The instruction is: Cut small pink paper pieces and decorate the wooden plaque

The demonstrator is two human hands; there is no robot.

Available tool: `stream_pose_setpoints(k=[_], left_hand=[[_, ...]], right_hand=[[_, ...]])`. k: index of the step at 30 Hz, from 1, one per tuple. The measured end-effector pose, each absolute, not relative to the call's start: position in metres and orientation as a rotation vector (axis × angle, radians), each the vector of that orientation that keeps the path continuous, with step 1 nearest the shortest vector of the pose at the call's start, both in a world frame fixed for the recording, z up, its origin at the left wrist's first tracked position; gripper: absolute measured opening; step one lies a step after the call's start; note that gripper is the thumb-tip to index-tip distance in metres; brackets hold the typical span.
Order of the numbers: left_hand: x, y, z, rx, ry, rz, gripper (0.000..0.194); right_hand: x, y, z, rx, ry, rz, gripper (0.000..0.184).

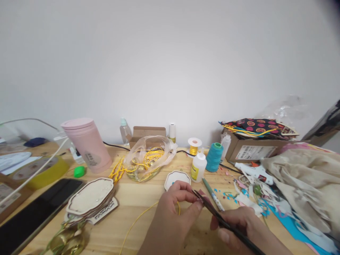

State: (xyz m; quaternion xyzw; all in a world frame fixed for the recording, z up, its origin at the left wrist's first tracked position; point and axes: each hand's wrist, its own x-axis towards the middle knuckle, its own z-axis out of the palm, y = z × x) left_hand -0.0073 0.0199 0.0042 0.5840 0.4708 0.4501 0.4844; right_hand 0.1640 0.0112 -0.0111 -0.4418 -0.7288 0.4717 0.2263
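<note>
My left hand (174,209) is low in the middle, its thumb and fingers pinched together on a small piece I cannot make out, with a yellow cord (138,219) trailing off to the lower left. My right hand (240,226) is closed on dark tweezers (212,210), whose tips reach the left fingertips. A small white scalloped dish (176,177) lies just beyond the left hand. A green-capped pen (212,194) lies to its right.
A wooden table (138,202) carries a stack of scalloped wooden plaques (90,198), a pink tumbler (86,145), a bag of yellow cord (147,159), a glue bottle (198,167), a teal thread spool (214,157), a glue gun (253,171), a cardboard box (252,150), beige cloth (305,184) and a phone (37,209).
</note>
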Motion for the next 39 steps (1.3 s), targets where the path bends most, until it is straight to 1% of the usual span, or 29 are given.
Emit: stream_pose_setpoints(k=[4,10,15,22,27,31,39], left_hand=[[-0.0075,0.0215,0.0028,1.362,1.100,1.136,0.012],[-0.0103,0.0212,0.0035,1.342,1.074,1.086,0.012],[-0.0131,0.0228,0.0060,1.347,1.078,1.008,0.011],[-0.0109,0.0229,0.0051,1.277,1.078,1.030,0.012],[-0.0113,0.0224,0.0051,1.290,1.088,1.003,0.011],[-0.0103,0.0230,0.0038,1.271,1.077,1.026,0.012],[-0.0088,0.0226,0.0026,1.256,1.084,1.064,0.011]], right_hand=[[0.1648,0.0115,-0.0146,-1.206,-1.999,1.296,0.051],[0.1670,0.0120,-0.0161,-1.172,-2.020,1.283,0.044],[0.1681,0.0130,-0.0170,-1.161,-2.033,1.305,0.043],[0.1672,0.0118,-0.0183,-1.185,-2.007,1.298,0.042],[0.1669,0.0114,-0.0174,-1.238,-1.987,1.301,0.038],[0.1675,0.0131,-0.0169,-1.198,-2.002,1.323,0.036],[0.1674,0.0131,-0.0166,-1.201,-1.983,1.335,0.037]])
